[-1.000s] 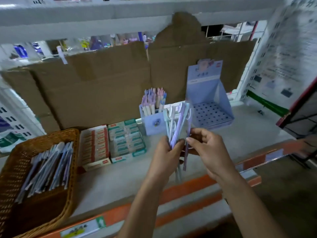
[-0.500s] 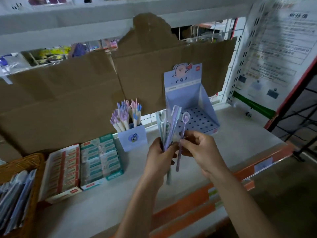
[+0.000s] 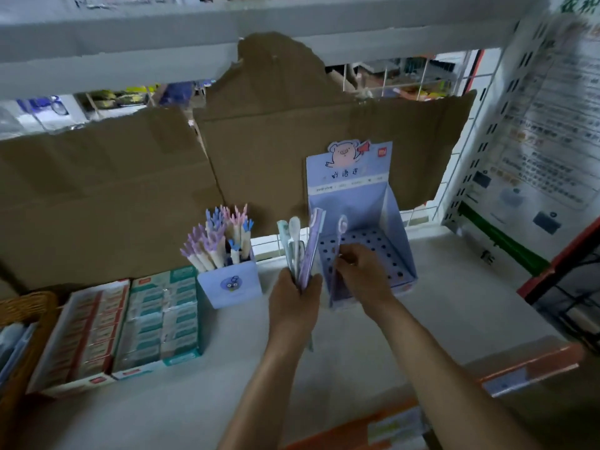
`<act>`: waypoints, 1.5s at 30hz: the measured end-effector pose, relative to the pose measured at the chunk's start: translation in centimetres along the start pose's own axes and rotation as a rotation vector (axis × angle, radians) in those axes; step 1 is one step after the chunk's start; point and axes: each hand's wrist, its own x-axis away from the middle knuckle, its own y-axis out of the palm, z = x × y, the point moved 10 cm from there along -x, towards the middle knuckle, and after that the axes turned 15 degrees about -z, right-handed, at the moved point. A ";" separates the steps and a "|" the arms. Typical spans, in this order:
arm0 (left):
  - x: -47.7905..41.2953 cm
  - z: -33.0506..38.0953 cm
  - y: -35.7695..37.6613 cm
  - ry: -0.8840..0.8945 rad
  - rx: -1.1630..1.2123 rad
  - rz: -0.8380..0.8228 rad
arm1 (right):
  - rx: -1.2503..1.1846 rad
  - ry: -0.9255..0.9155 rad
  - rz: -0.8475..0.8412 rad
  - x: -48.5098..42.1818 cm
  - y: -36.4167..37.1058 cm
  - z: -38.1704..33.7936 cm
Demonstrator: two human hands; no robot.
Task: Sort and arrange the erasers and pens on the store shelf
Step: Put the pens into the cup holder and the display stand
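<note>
My left hand (image 3: 293,298) grips a bunch of pens (image 3: 300,246) upright, in front of the shelf's middle. My right hand (image 3: 362,271) pinches a single purple pen (image 3: 339,241) and holds it upright over the front left holes of the light-blue display box (image 3: 394,222). Left of the hands stands a small blue pen cup (image 3: 227,284) full of pens with purple, pink and blue caps. Two open boxes of erasers lie further left: one green (image 3: 162,319), one red (image 3: 86,332).
A wicker basket (image 3: 19,306) with several pens sits at the far left edge. Brown cardboard (image 3: 130,190) lines the back of the shelf. A printed sheet (image 3: 545,141) hangs on the right wire panel. An orange rail (image 3: 526,368) runs along the front.
My view has shifted right and nearer to the shelf. My right hand has carried the single purple pen away from the bunch and up over the display box's holes.
</note>
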 end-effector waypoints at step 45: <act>1.0 4.0 -4.6 0.112 -0.572 0.355 | 0.474 -0.409 0.366 -1.4 -5.5 -5.7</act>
